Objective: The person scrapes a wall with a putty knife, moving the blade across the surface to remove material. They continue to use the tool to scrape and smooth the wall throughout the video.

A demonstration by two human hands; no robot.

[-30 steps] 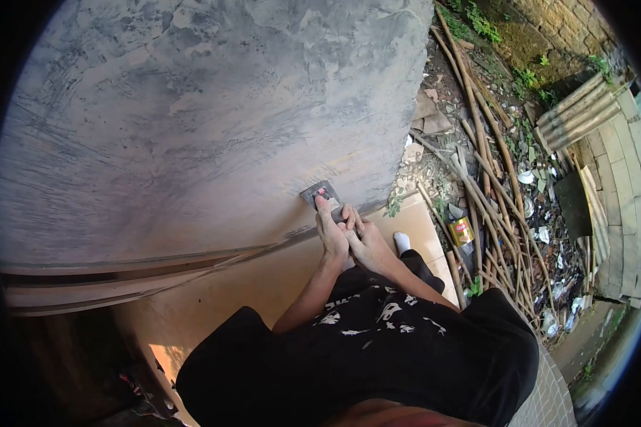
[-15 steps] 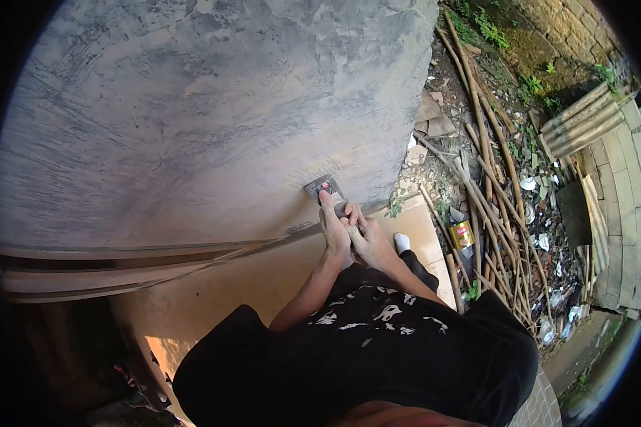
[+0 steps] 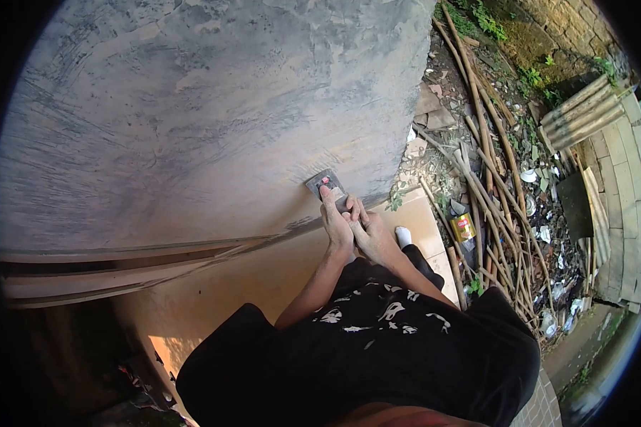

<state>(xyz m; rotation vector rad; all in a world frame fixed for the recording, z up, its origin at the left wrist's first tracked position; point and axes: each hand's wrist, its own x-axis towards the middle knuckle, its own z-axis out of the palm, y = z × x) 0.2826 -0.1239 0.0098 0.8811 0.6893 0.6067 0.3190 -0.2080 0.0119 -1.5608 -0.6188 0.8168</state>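
Note:
A dark rectangular block-like tool [image 3: 321, 179] with a small pink-red mark lies against the grey, streaked wall [image 3: 228, 121]. My left hand [image 3: 337, 222] is closed on it, the thumb stretched along its upper face. Close beside, my right hand [image 3: 370, 231] has its fingers bent round the near end of the same tool, touching my left hand. Pale dust coats the fingers of both hands. The underside of the tool is hidden. Scratch marks and a yellowish patch show on the wall around the tool.
Below the wall runs a tan tiled ledge [image 3: 249, 285], with a white-socked foot [image 3: 403, 236] on it. To the right lie long wooden poles [image 3: 483, 135], a yellow tin [image 3: 463, 227], rubble and litter. Corrugated sheets [image 3: 584, 117] are at the far right.
The view has shifted slightly. Both hands and the tool keep nearly the same place on the wall, with my grip unchanged.

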